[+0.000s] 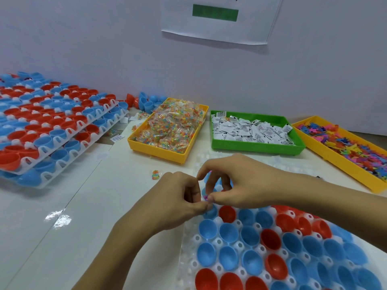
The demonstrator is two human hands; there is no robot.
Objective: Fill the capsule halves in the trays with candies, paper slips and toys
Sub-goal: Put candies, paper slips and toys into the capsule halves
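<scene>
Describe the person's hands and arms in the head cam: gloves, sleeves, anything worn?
Both are bare. The left hand and right hand wear no gloves, and no rings show on the visible fingers. Both forearms are uncovered as far as the frame edges, with no sleeve cuff, watch, bracelet or band in view. Nails look short and unpainted where visible. No tape, markers or cables on either arm.

Bright, even overhead light; glare patch on table left of fingers. Soft shadows, slight blur, wide-angle edge bending.
</scene>
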